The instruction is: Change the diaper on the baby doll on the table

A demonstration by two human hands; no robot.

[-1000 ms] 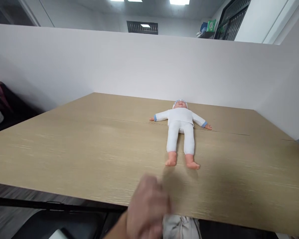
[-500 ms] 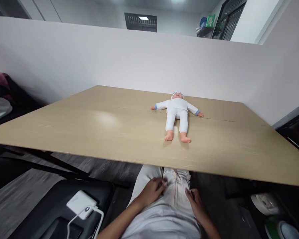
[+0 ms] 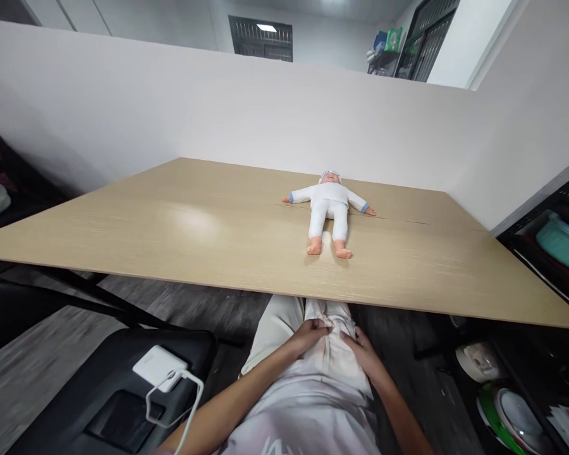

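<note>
A baby doll (image 3: 330, 201) in a white outfit with blue cuffs and a headband lies on its back on the wooden table (image 3: 232, 253). Its arms are spread out and its bare feet point toward me. Below the table edge, my left hand (image 3: 309, 336) rests on my lap, its fingertips closed on a fold of my light trousers (image 3: 325, 366). My right hand (image 3: 363, 351) lies against the other side of my lap, thumb and fingers apart and touching the cloth. Neither hand touches the doll.
A black chair (image 3: 61, 404) at my left bears a white power bank (image 3: 159, 366) with a cable and a dark phone (image 3: 123, 418). A white partition (image 3: 265, 114) stands behind the table. Black shelving (image 3: 516, 237) at the right holds a teal item (image 3: 564, 240).
My view has shifted slightly, showing more of the right shelves. Both hands have come closer together over my lap, and the left now touches the trouser cloth. The doll's pose is unchanged.
</note>
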